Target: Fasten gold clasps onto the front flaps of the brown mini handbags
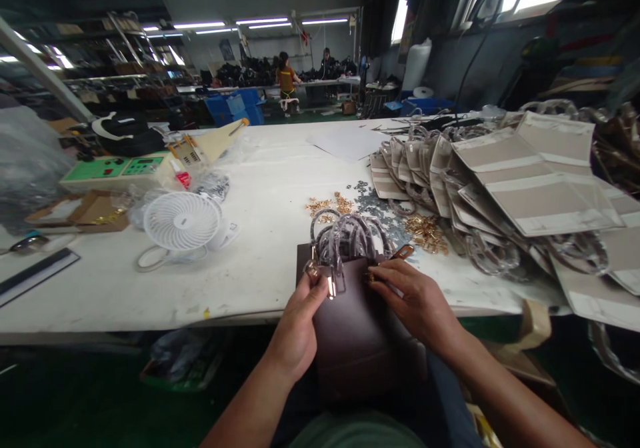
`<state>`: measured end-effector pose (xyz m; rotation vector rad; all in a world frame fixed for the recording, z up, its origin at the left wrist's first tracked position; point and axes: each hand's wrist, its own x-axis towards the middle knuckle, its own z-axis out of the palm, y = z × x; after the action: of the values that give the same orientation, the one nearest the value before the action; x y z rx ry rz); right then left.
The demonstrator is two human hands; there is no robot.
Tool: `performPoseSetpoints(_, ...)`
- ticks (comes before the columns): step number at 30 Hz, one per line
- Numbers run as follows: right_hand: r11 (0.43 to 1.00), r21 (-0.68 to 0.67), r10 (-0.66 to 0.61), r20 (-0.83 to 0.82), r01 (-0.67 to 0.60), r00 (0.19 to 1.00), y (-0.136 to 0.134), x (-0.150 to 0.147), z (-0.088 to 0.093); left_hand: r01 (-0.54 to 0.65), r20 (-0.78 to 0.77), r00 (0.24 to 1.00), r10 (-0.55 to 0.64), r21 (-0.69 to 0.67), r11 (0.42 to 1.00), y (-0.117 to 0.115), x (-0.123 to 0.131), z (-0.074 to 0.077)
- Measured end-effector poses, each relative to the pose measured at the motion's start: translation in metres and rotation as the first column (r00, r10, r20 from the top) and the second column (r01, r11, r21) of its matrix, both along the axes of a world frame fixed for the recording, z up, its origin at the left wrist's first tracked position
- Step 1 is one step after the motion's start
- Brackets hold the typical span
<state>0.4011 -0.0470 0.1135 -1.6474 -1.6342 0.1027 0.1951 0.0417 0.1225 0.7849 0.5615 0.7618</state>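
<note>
Handbag: a dark brown handbag point(357, 321) sits low in the middle of the frame, its upper part on the near edge of the white table point(260, 235), its lower part hanging toward the person's lap.
Left hand: the left hand point(296, 331) grips the bag's left side, fingers curled round the edge, thumb up beside a metal clasp point(331, 287) at the top.
Right hand: the right hand point(417, 301) lies on the bag's upper right, fingertips pinched together on a small gold fitting point(370, 277) at the rim; what lies under the palm cannot be made out.
Handles: plastic-wrapped handles point(345, 235) arch just above both hands.
Hardware: loose gold metal parts point(427, 231) lie just right of the handles, more point(330, 205) above them.
Right of frame: a fanned stack of grey wrapped bags point(530, 181) fills the right side.
Left of frame: a small white fan point(183, 221) lies face-up left of centre; a green-topped device point(115, 168) stands beyond it.
Background: two people point(286, 78) work at a far bench, top centre.
</note>
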Motion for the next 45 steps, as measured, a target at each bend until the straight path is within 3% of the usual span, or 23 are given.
performPoseSetpoints(4, 1.000, -0.026, 0.006, 0.055, -0.005, 0.998, -0.002, 0.000, 0.005, 0.130, 0.111, 0.988, -0.110, -0.194, 0.972, 0.005, -0.002, -0.012)
performPoseSetpoints(7, 0.999, -0.049, 0.021, 0.118, -0.015, 0.993, -0.003, 0.000, 0.010, 0.192, 0.167, 0.974, -0.151, -0.266, 0.945, 0.006, -0.002, -0.018)
performPoseSetpoints(13, 0.998, -0.059, 0.029, 0.166, -0.020, 0.986, -0.001, 0.003, 0.014, 0.266, 0.241, 0.952, -0.190, -0.337, 0.903, 0.003, 0.007, -0.014)
performPoseSetpoints(19, 0.993, -0.118, 0.044, 0.224, -0.017, 0.974, 0.006, 0.006, 0.019, 0.229, 0.232, 0.958, -0.169, -0.265, 0.937, 0.000, 0.012, -0.022)
performPoseSetpoints(22, 0.982, -0.178, 0.109, 0.245, -0.066, 0.963, 0.011, 0.012, 0.023, 0.226, 0.227, 0.960, -0.163, -0.286, 0.931, 0.002, 0.014, -0.022)
performPoseSetpoints(25, 0.975, -0.185, 0.148, 0.124, -0.123, 0.981, 0.014, 0.021, 0.024, 0.217, 0.212, 0.965, -0.154, -0.316, 0.924, 0.008, 0.016, -0.019)
performPoseSetpoints(28, 0.988, -0.137, 0.063, -0.046, -0.068, 0.997, 0.015, 0.026, 0.021, 0.221, 0.192, 0.968, -0.163, -0.337, 0.915, 0.017, 0.016, -0.021)
performPoseSetpoints(32, 0.989, -0.140, 0.034, -0.112, -0.050, 0.993, 0.016, 0.026, 0.016, 0.242, 0.205, 0.963, -0.174, -0.375, 0.895, 0.024, 0.015, -0.028)
performPoseSetpoints(38, 0.984, -0.148, 0.090, -0.036, -0.094, 0.995, 0.021, 0.020, 0.011, 0.233, 0.207, 0.965, -0.161, -0.394, 0.889, 0.024, 0.016, -0.031)
performPoseSetpoints(45, 0.985, -0.160, 0.087, 0.193, -0.056, 0.977, 0.021, 0.015, 0.015, 0.179, 0.193, 0.975, -0.109, -0.400, 0.899, 0.022, 0.017, -0.032)
